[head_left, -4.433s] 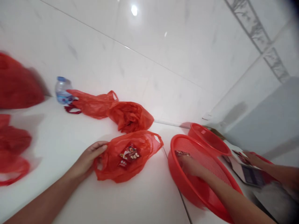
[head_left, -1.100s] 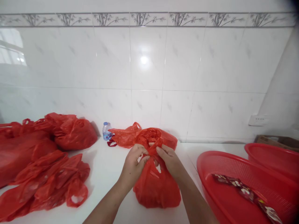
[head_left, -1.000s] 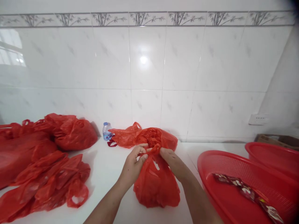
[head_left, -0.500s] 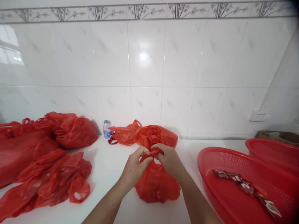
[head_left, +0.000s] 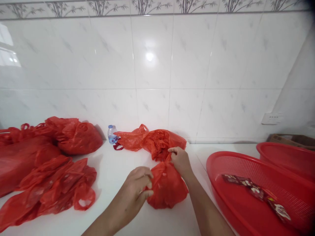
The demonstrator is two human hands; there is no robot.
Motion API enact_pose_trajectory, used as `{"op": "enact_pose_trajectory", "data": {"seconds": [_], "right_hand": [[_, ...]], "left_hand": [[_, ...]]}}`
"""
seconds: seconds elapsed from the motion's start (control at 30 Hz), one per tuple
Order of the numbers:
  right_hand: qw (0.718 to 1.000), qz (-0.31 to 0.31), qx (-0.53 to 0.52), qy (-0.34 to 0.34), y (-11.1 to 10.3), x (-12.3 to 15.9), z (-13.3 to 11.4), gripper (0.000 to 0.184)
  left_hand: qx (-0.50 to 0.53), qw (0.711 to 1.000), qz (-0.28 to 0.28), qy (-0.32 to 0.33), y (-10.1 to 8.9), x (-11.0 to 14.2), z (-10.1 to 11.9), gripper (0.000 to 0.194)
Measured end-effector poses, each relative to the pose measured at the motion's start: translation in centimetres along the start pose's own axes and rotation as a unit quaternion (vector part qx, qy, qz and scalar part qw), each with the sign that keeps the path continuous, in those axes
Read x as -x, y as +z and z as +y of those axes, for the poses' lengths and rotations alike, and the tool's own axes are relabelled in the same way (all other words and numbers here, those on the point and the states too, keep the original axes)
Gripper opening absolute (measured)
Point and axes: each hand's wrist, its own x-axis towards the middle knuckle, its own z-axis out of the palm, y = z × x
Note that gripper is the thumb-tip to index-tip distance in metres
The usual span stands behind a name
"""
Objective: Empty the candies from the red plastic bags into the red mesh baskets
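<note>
Red plastic bag (head_left: 168, 190) sits on the white table (head_left: 112, 177), its neck pinched by the right hand (head_left: 181, 161); the left hand (head_left: 137, 188) has thumb and fingers parted at the bag's left side, contact unclear. Right of it, a perforated basket (head_left: 242, 203) holds printed packets (head_left: 257, 192), lettering illegible.

A white tabletop (head_left: 110, 177) spans the lower part of the frame. At its left lies a heap of red plastic bags (head_left: 56, 190). Near the centre, toward the back edge, a small bottle (head_left: 112, 135) stands upright beside crumpled red bags (head_left: 159, 144). A filled red bag (head_left: 168, 188) sits at lower centre, just in front of them. At lower right rests a red perforated basket (head_left: 246, 193), with a second red basket (head_left: 285, 157) behind it.
</note>
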Motion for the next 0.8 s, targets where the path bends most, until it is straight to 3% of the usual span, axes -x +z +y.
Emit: {"op": "enact_pose_trajectory", "data": {"seconds": [0.1,0.23,0.33,0.4,0.5,0.6,0.7,0.8], "right_hand": [[0.999,0.001,0.027,0.025,0.8,-0.4,2.7,0.031],[0.999,-0.036,0.007,0.017,1.2,-0.4,4.0,0.029],[0.991,-0.087,-0.091,0.041,-0.1,0.1,4.0,0.054],[0.97,-0.153,-0.178,0.057,-1.5,0.7,4.1,0.069],[0.943,-0.258,-0.206,0.039,-3.4,2.2,4.5,0.079],[0.933,-0.325,-0.145,0.053,-3.7,3.9,5.0,0.106],[0.928,-0.346,-0.122,0.062,-2.5,5.3,5.0,0.124],[0.936,-0.321,-0.139,0.038,-0.9,6.2,4.7,0.121]], "left_hand": [[0.026,0.998,-0.06,-0.018,0.2,1.4,-0.3,0.017],[0.137,0.985,-0.066,-0.084,0.2,2.5,-1.6,0.021],[0.219,0.967,-0.067,-0.114,0.1,2.9,-3.7,0.059],[0.227,0.959,-0.068,-0.155,0.4,3.1,-5.5,0.084],[0.171,0.965,-0.06,-0.192,1.9,2.8,-7.6,0.111],[0.138,0.972,-0.051,-0.182,4.1,2.0,-8.5,0.127],[0.189,0.966,-0.057,-0.167,6.3,1.0,-8.5,0.131],[0.258,0.955,-0.053,-0.137,7.7,-0.1,-7.9,0.133]]}}
